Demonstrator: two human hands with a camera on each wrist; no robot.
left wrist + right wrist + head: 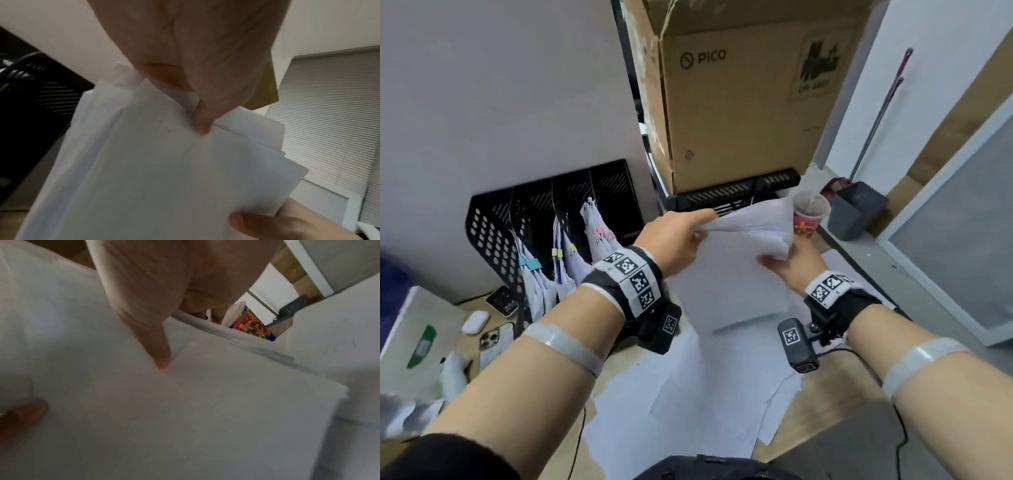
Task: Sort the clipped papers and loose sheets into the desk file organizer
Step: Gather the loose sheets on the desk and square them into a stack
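Note:
Both hands hold a stack of loose white sheets (736, 274) upright above the desk. My left hand (685, 236) pinches its top left corner, thumb on the near face (202, 121). My right hand (787, 265) grips the right edge, thumb pressed on the paper (160, 356). The black mesh file organizer (493, 233) stands at the left against the wall, and its slots hold clipped paper bundles (571, 263) with coloured binder clips. More loose sheets (688, 394) lie spread on the desk below the hands.
A large cardboard box (739, 102) sits on a black tray behind the papers. A paper cup (810, 216) stands just right of the stack. Phones (494, 337) and an earbud case (475, 322) lie at the left. A grey dustpan (856, 209) is on the floor.

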